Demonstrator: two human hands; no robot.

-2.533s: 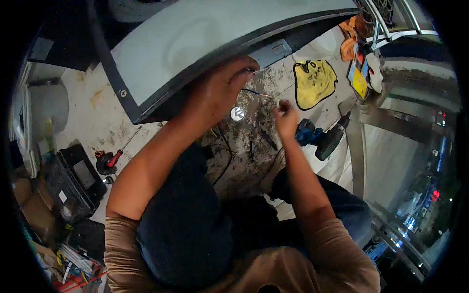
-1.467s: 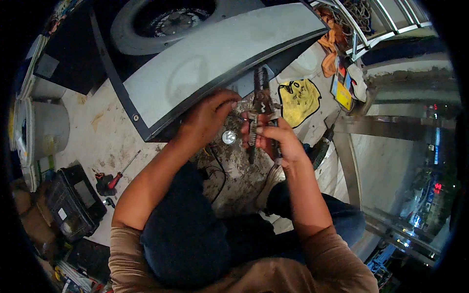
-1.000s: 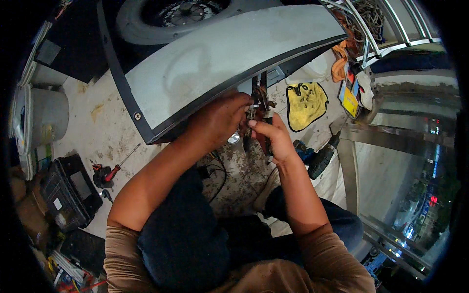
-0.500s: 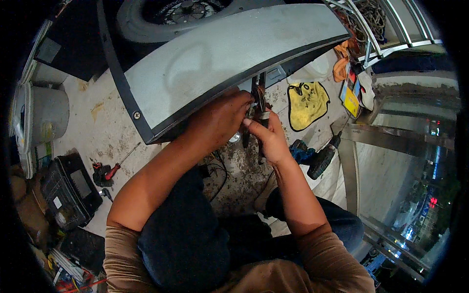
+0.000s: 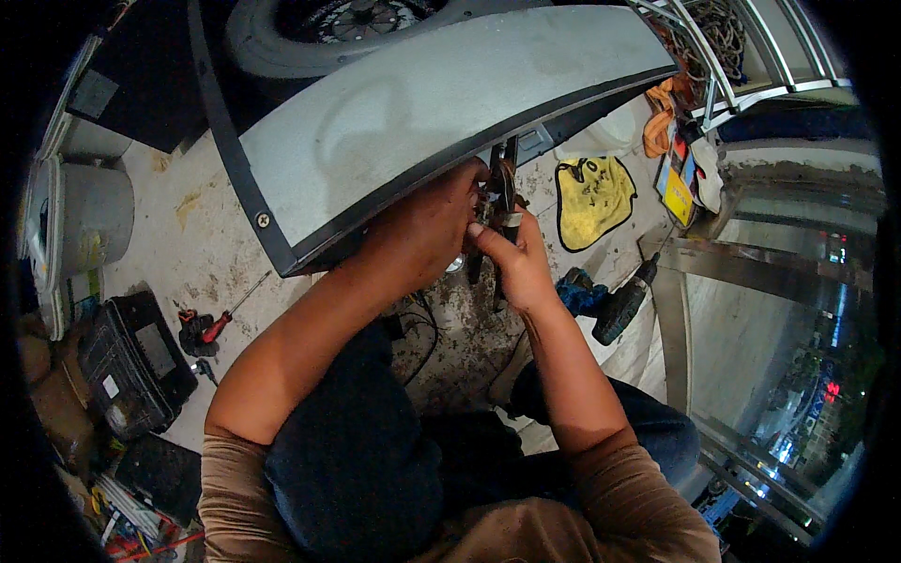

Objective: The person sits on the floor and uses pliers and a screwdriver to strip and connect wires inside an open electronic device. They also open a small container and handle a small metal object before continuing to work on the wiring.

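A large pale panel (image 5: 413, 113) with a black rim leans in front of me, its lower edge above my hands. Beneath that edge a dark upright bracket (image 5: 504, 178) sticks out, with brownish wires or strands along it. My right hand (image 5: 521, 267) grips the bracket's lower part, thumb on one side and fingers curled behind. My left hand (image 5: 441, 216) reaches in under the panel with its fingers closed beside the bracket; what they pinch is too small and shaded to name. A small round shiny piece (image 5: 455, 264) shows just below the left hand.
On the floor at right lie a yellow cloth (image 5: 593, 202) and a cordless drill (image 5: 624, 300). At left are a red-handled screwdriver (image 5: 221, 324), a black toolbox (image 5: 136, 366) and a white bucket (image 5: 94, 216). A ladder (image 5: 751, 84) and window stand right; a wheel (image 5: 253, 42) is behind the panel.
Both hands stay at the bracket, with only slight shifts of the fingers. The bracket's upper part has tilted a little to the right.
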